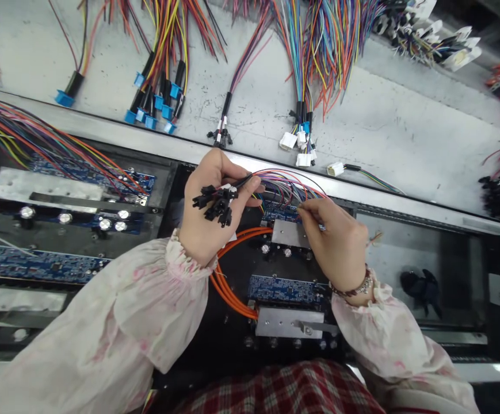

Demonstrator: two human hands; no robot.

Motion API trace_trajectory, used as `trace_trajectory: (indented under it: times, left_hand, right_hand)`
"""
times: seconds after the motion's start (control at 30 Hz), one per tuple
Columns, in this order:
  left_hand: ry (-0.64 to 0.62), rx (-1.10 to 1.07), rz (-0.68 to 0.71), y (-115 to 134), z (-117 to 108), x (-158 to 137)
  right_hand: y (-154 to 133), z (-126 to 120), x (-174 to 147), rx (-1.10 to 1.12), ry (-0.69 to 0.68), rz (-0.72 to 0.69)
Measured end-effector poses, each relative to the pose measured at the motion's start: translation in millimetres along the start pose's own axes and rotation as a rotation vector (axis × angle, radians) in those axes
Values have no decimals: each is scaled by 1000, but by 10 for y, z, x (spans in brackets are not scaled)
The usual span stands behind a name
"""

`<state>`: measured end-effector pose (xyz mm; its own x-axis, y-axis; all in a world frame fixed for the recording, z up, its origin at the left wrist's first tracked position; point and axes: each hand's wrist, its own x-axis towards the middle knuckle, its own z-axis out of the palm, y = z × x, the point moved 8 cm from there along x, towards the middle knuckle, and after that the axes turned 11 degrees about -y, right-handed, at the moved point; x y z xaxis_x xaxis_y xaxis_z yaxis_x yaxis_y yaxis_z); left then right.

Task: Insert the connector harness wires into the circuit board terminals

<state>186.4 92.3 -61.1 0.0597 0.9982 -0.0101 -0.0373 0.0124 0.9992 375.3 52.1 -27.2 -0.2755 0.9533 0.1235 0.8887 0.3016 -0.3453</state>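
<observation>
My left hand (215, 201) is closed around a wire harness whose black connectors (215, 204) stick out over the back of the hand. From its fingertips, thin coloured wires (290, 183) arch right towards a blue circuit board (278, 213). Over that board's right side, my right hand (334, 238) is pinched, thumb and forefinger pressed together. Whatever it pinches is too small or hidden to make out. Just below lies a silver metal plate (290, 233), partly covered by the right hand. Thick orange cables (224, 282) curve between this board and a lower blue circuit board (286, 289).
Harnesses with blue connectors (167, 110), white connectors (304, 159) and black connectors (220, 137) lie on the grey bench (250, 103) behind a raised metal rail (167, 148). More wired boards (137, 183) sit at left. A dark object (422, 290) lies in the right-hand compartment.
</observation>
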Motion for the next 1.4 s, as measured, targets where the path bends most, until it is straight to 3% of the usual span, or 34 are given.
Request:
trace_trajectory:
  times: [0.23,0.37,0.5,0.57,0.67,0.77,0.83,0.93,1.0,1.07,1.17,1.27,1.3,1.33,1.4]
  left_hand:
    - [11,17,-3,14,-14,1]
    - [11,20,-10,3,-6,4]
    - [-11,-29,7,1,49,32]
    - [-23,13,4,30,31,28]
    - [-31,282,44,185,-95,-83]
    - [-2,514,74,312,-253,-357]
    - [-112,657,99,320,-170,-571]
    - [-353,997,122,243,138,-856]
    - [-395,1154,109,240,197,-906]
    - [-396,1245,129,363,97,-779]
    - [-381,1422,154,694,-353,-241]
    - [-266,1658,-88,901,-1042,543]
    - [-264,1699,-139,912,-1176,771]
    - [-313,1724,-157,871,-1216,961]
    - [-468,1721,-111,683,-1077,1212]
  right_hand:
    - [29,58,16,0,-16,11]
    - [6,-35,15,1,-58,26]
    - [-241,-267,152,-75,50,-31]
    - [-432,-216,302,-127,49,-111]
    - [-611,153,541,-171,-150,-196]
    - [-600,458,648,-185,-280,-191]
    - [-567,542,661,-198,-286,-184]
    - [-545,594,657,-221,-283,-179]
    - [-544,578,651,-221,-267,-176]
    - [-550,482,634,-187,-211,-197]
    - [-489,168,594,-80,-42,-219]
    - [-347,-162,576,-13,86,-173]
    - [-310,-245,579,-10,104,-156]
    - [-284,-312,583,-14,111,-143]
    - [-257,-410,586,-33,107,-122]
